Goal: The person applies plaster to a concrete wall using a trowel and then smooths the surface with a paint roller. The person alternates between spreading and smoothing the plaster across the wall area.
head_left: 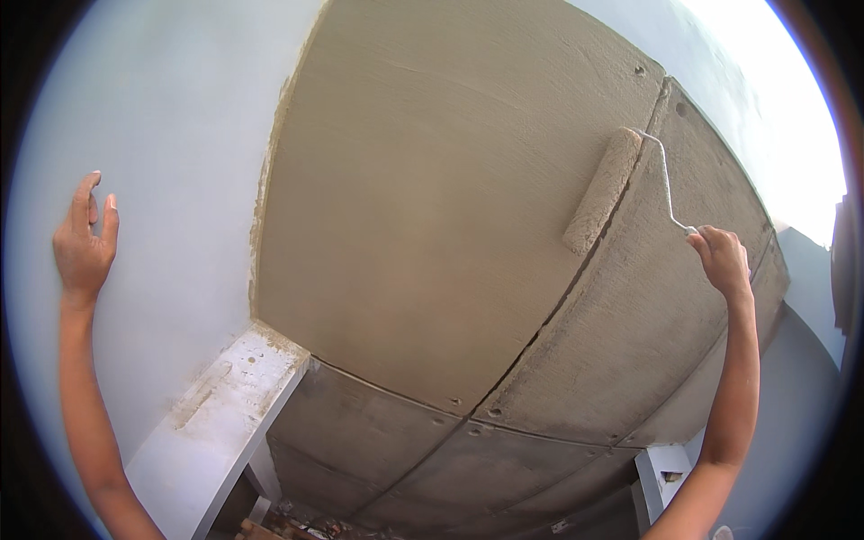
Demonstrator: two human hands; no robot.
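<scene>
"One roller [605, 191] shows. What holds it?"

"The right hand [723, 259], its fingers wrapped around the grip [691, 231], which they mostly hide."

"Where is the roller, exactly?"

"Its fuzzy, brown-grey sleeve [598, 205] slants along the right edge of the large panel [405, 225], below that panel's upper right corner and just beside the dark seam [540, 335]. The bent wire frame [667, 175] runs from the sleeve's upper end, over the neighbouring panel [621, 333], to the hand. I can't tell how firmly the sleeve presses."

"And the left hand [85, 238]?"

"Raised before the pale blue wall [171, 180], well apart from the large panel's left edge. Thumb and forefinger stand apart, with nothing seen between them. Whether it touches the wall, I can't tell."

"What's around the panel's other corners?"

"A white ledge [211, 432], smeared brown at its upper end, meets the lower left corner. A small dark hole [455, 401] sits near the lower right one."

"The left edge?"

"Rough and pale, against the wall."
</scene>
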